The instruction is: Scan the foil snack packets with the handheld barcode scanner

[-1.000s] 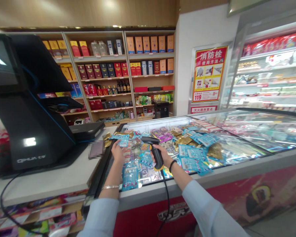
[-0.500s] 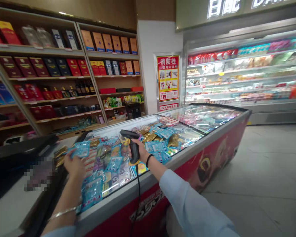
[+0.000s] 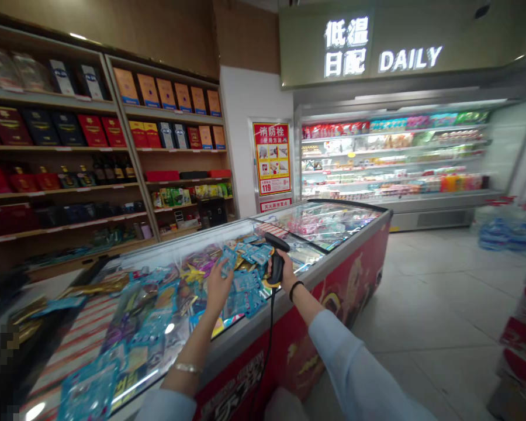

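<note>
My right hand (image 3: 286,273) is wrapped around the grip of a black barcode scanner (image 3: 275,266), whose cord hangs down the front of the chest freezer (image 3: 355,248). Beside it, over the freezer's glass top, my left hand (image 3: 219,286) pinches a small blue packet (image 3: 228,257). A pile of blue packets (image 3: 248,283) and some gold ones lies on the glass around both hands. Farther left, more blue packets (image 3: 90,386) rest near the freezer's front edge, and gold packets (image 3: 28,316) lie at its left end.
Shelves of boxed goods (image 3: 175,96) line the wall behind the freezer. A lit refrigerated display (image 3: 394,152) stands at the back right. Bottled water packs (image 3: 508,231) sit on the floor (image 3: 433,286), and stacked red boxes (image 3: 523,327) rise at the right edge.
The view has turned right. My left hand has moved from the freezer's left end to the pile near the scanner, and a blue packet is in its fingers. My right hand still holds the scanner.
</note>
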`<move>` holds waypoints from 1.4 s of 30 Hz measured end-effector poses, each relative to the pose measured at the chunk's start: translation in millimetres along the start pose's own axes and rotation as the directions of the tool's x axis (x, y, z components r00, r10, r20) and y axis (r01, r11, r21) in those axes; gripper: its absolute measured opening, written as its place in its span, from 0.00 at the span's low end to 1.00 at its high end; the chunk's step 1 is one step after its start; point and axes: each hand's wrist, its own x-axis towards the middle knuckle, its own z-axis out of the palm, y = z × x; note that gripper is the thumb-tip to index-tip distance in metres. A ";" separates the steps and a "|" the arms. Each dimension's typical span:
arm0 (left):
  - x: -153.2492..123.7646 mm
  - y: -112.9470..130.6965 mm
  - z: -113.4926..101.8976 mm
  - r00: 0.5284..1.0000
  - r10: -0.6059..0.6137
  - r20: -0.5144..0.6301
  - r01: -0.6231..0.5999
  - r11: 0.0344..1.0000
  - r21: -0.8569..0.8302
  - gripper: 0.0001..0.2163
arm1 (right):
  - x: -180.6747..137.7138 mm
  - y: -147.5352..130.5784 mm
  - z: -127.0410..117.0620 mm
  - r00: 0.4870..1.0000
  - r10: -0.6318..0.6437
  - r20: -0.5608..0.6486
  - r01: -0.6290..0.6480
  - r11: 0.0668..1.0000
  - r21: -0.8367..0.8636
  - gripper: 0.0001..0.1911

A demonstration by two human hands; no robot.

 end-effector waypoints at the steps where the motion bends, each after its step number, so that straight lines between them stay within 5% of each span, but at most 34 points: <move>1: -3.5 -2.5 9.1 0.995 0.095 0.035 -0.097 0.993 0.062 0.18 | 0.4 0.4 -9.2 1.000 0.013 -0.011 -0.013 1.000 -0.002 0.17; 8: -22.9 -21.3 33.2 0.901 0.357 0.248 -0.426 0.838 0.340 0.21 | 15.9 2.7 -40.2 0.998 0.021 -0.061 -0.020 0.999 0.026 0.18; 13: -28.9 -14.2 29.9 0.870 0.444 0.212 -0.491 0.752 0.439 0.13 | 27.2 5.6 -43.1 0.994 -0.014 -0.107 0.012 1.000 -0.020 0.17; 20: -31.4 8.1 20.2 0.829 0.535 0.166 -0.548 0.714 0.437 0.14 | 29.6 7.1 -40.8 0.991 -0.027 -0.133 0.016 0.996 -0.084 0.17; 28: -32.4 12.1 14.9 0.872 0.470 0.134 -0.480 0.771 0.417 0.14 | 26.2 6.8 -38.9 0.989 -0.054 -0.139 0.043 0.996 -0.083 0.18; 32: -32.1 14.9 11.5 0.919 0.389 0.063 -0.377 0.822 0.427 0.05 | 23.5 4.9 -36.3 0.987 -0.046 -0.154 0.035 0.997 -0.076 0.18; 35: -30.6 14.7 10.0 0.930 0.363 0.057 -0.355 0.847 0.395 0.12 | 21.1 3.2 -34.4 0.985 -0.027 -0.171 0.014 0.997 -0.078 0.19; 37: -30.0 12.8 11.0 0.899 0.395 0.189 -0.436 0.842 0.318 0.17 | 20.3 2.7 -33.6 0.983 -0.025 -0.180 0.010 0.997 -0.081 0.20; 40: -31.3 9.3 15.7 0.753 0.427 0.500 -0.568 0.805 0.168 0.18 | 20.1 3.1 -33.7 0.983 -0.031 -0.178 0.019 0.997 -0.070 0.20; 42: -33.0 7.2 19.5 0.696 0.407 0.591 -0.588 0.796 0.145 0.16 | 20.2 3.6 -34.5 0.985 -0.040 -0.170 0.029 0.997 -0.067 0.20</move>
